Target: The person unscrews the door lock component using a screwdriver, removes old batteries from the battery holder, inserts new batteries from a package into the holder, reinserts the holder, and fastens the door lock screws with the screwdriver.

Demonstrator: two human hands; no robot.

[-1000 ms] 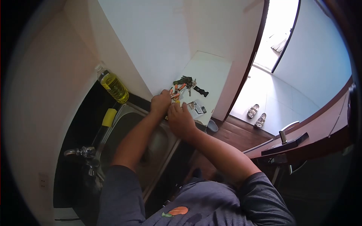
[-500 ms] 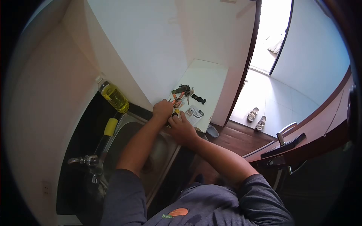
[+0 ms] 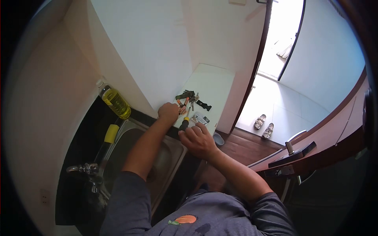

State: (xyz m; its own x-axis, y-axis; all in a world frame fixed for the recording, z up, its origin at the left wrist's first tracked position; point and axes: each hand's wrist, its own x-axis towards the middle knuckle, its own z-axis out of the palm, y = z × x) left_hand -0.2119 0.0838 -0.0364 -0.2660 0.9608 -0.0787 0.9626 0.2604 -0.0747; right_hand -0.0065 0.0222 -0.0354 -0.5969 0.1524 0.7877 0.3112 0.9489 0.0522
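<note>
My right hand (image 3: 197,141) has its fingers curled at the black-and-yellow handle of a screwdriver (image 3: 184,124), whose thin shaft points away over the white counter (image 3: 212,84). My left hand (image 3: 168,113) is closed at the counter's near left edge, beside orange-handled pliers (image 3: 182,106); what its fingers hold, if anything, is hidden. Just beyond the pliers lie a bunch of keys (image 3: 193,98), a dark green strap (image 3: 182,95) and a black buckle (image 3: 204,105). A small clear-and-white packet (image 3: 200,118) rests right of the screwdriver.
Below my left arm is a steel sink (image 3: 130,143) with a faucet (image 3: 84,168), a yellow sponge (image 3: 112,133) and a bottle of yellow liquid (image 3: 114,101) along its back. A grey bowl (image 3: 218,139) is low beside the counter. Sandals (image 3: 264,126) lie near the doorway; a door handle (image 3: 290,144) is at right.
My right hand has drawn back toward me and away from my left hand, bringing the screwdriver's handle into view. The left hand stays by the pliers. The view has shifted slightly.
</note>
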